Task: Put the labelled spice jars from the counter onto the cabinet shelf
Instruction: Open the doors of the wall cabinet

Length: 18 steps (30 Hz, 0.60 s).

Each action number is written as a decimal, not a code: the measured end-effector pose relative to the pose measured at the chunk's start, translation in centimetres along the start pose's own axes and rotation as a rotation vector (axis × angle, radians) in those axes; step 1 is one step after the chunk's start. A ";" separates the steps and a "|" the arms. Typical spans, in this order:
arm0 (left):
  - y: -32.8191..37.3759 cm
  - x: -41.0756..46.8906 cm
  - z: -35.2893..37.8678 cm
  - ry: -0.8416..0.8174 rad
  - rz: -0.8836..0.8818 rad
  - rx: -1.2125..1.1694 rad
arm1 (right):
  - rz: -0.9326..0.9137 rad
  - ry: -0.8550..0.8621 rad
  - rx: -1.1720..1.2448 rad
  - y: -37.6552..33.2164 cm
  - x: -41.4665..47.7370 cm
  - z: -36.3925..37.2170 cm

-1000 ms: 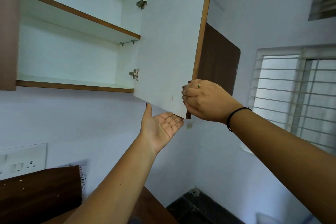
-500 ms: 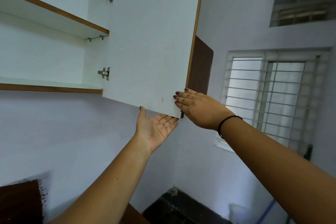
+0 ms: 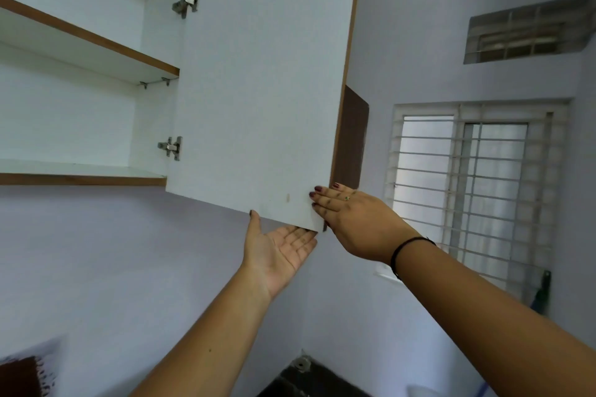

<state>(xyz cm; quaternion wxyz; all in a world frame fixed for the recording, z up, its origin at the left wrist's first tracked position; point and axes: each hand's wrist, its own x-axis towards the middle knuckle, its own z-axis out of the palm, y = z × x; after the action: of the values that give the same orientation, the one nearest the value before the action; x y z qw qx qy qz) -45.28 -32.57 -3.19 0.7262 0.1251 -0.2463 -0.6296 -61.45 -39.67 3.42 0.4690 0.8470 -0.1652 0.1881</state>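
Observation:
No spice jars are in view. The white cabinet door stands swung open on two metal hinges. Behind it the lower shelf and the upper shelf show bare white boards with brown front edges. My left hand is palm up and open just under the door's bottom corner, its fingertips hidden behind the edge. My right hand wraps the same corner from the right, with its fingers flat on the inner face and its thumb out of sight.
A brown door of the neighbouring cabinet hangs right behind the open door. A barred window and a high vent are on the right wall. A dark counter surface lies far below.
My right hand's fingers went from curled around the door edge to lying flat on it. The door has swung wider. My left hand has stayed under the corner.

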 end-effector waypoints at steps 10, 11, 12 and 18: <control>1.7 -2.4 0.0 0.068 0.031 0.076 | 0.010 0.107 -0.057 -0.8 0.9 0.1; 1.9 -2.9 0.1 0.082 0.042 0.089 | 0.009 0.110 -0.047 -1.2 1.1 0.0; 2.2 -3.4 0.2 0.095 0.052 0.099 | 0.004 0.117 -0.037 -1.7 1.4 0.0; 4.6 -7.3 -0.2 0.159 0.171 0.106 | -0.102 0.234 0.031 -6.5 4.4 -1.5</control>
<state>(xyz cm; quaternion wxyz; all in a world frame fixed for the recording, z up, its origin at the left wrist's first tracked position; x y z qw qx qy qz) -41.88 -24.67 -2.59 0.7868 0.1915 -0.2309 -0.5395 -54.83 -35.56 1.47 0.4807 0.8337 -0.0629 0.2643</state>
